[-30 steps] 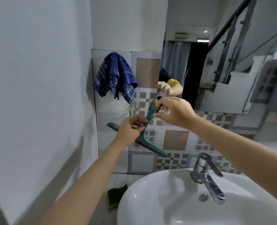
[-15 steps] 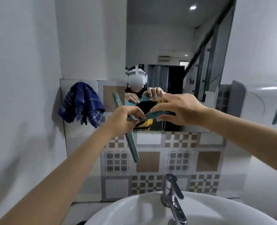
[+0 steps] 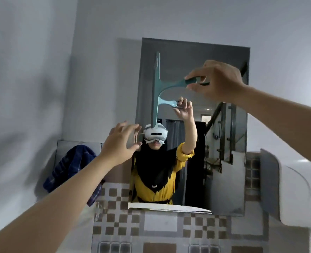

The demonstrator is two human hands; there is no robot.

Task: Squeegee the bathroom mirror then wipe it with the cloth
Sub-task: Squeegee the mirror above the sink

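- Bathroom mirror point(image 3: 193, 57): a tall rectangular pane is seen in the upper centre of the frame, mounted on a pale wall above a band of brown-and-white checked tiles point(image 3: 160, 227); a person in a yellow and black garment is reflected in it.
- Squeegee point(image 3: 157, 84): a teal, T-shaped tool is shown in the upper centre, with its long blade held upright against the left part of the mirror glass and its handle extending to the right; its reflection is seen just beside it.
- Right hand point(image 3: 216, 80): shown in the upper right of the frame, with thumb and fingers closed around the end of the squeegee handle.
- Left hand point(image 3: 121, 143): shown left of centre, at the mirror's lower left edge; the fingers are spread loosely and curved, nothing is held, and the hand is apart from the squeegee. The outline is blurred.
- Cloth point(image 3: 72, 168): a dark blue checked cloth is seen hanging on the wall at the lower left of the frame, left of the mirror and partly hidden behind the left forearm.
- White fixture point(image 3: 300, 190): a rounded white casing is seen at the right edge, beside the mirror; its kind cannot be told.
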